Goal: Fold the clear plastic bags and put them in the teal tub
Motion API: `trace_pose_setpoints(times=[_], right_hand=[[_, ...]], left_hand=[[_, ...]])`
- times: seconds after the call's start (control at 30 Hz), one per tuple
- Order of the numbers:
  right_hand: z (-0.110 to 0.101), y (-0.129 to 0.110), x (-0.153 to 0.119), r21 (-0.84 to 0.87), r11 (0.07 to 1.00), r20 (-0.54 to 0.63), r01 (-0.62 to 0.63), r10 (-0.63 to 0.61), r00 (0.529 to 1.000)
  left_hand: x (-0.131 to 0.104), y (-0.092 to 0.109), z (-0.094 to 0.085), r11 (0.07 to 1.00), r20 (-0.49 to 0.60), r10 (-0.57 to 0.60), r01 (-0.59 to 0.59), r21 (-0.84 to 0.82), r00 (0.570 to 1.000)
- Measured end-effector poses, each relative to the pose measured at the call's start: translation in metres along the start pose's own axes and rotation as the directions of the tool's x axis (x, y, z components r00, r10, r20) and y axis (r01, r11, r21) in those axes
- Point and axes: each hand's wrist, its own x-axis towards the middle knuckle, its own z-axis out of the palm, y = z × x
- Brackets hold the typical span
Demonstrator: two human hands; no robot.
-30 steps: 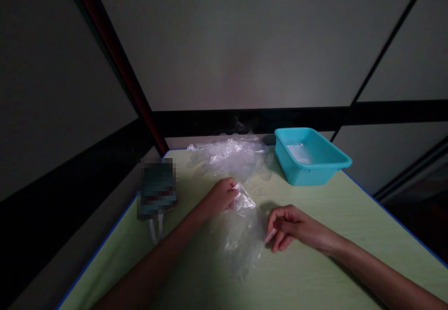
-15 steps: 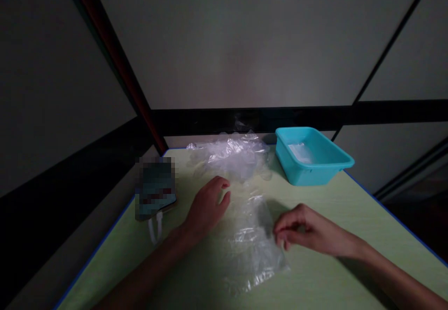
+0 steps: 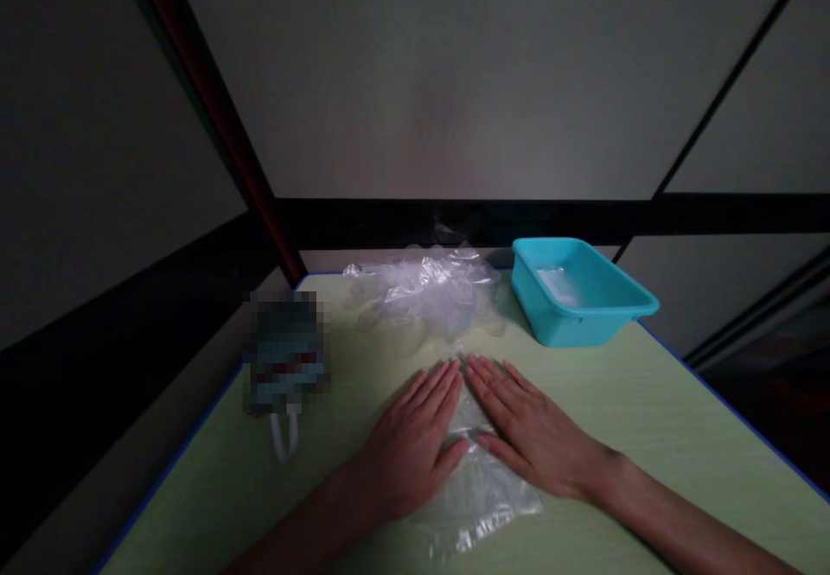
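Observation:
A clear plastic sheet or bag (image 3: 483,493) lies flat on the light green table, its lower edge crinkled. Across its left part rests my left hand (image 3: 418,441), palm down, fingers stretched out. My right hand (image 3: 528,428) is laid flat over its upper right part, fingers straight. The fingertips of both hands nearly meet near the sheet's top, and the thumbs point toward each other. Neither hand grips anything. The hands cover much of the sheet's upper part.
Behind the hands is a pile of crumpled clear plastic (image 3: 431,285). At the back right stands a turquoise basin (image 3: 571,329) with a whitish item inside. A blurred-out device (image 3: 285,354) with a white cable (image 3: 284,437) lies at the left edge. A wall rises behind the table (image 3: 616,402).
Both hands have moved inward and come down flat on the plastic sheet. Their fingers, curled before, are now stretched out.

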Motion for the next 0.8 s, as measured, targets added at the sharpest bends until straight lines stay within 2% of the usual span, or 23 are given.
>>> trace_pose_setpoints(times=[0.27, 0.4, 0.5, 0.6, 0.67, 0.7, 0.8], right_hand=[[0.003, 0.002, -0.001, -0.004, 1.000, 0.055, -0.012, 0.012, 0.998], [0.003, 0.001, -0.001, 0.019, 1.000, 0.046, -0.016, 0.015, 0.999], [0.004, 0.002, -0.001, 0.047, 0.999, 0.042, -0.015, 0.013, 0.999], [0.002, 0.005, -0.001, 0.124, 0.992, 0.023, -0.020, 0.017, 1.000], [-0.003, 0.008, -0.003, 0.200, 0.980, -0.025, -0.020, 0.026, 0.999], [-0.006, 0.010, -0.004, 0.236, 0.972, -0.057, -0.013, 0.027, 0.998], [-0.022, 0.014, -0.011, 0.306, 0.948, -0.126, 0.088, -0.051, 0.991]], left_hand=[[-0.007, -0.004, 0.002, 0.999, 0.025, -0.027, 0.026, 0.020, 0.999], [-0.012, -0.009, 0.002, 0.999, 0.041, -0.047, 0.046, 0.011, 0.998], [-0.014, -0.013, 0.003, 0.997, 0.033, -0.059, 0.060, -0.058, 0.998], [-0.016, -0.017, -0.001, 0.964, -0.013, -0.091, 0.085, -0.251, 0.996], [-0.017, -0.020, -0.006, 0.875, -0.062, -0.146, 0.099, -0.474, 0.987], [-0.018, -0.021, -0.009, 0.794, -0.075, -0.184, 0.104, -0.599, 0.980], [-0.017, -0.021, -0.016, 0.419, -0.038, -0.263, 0.079, -0.904, 0.964]])
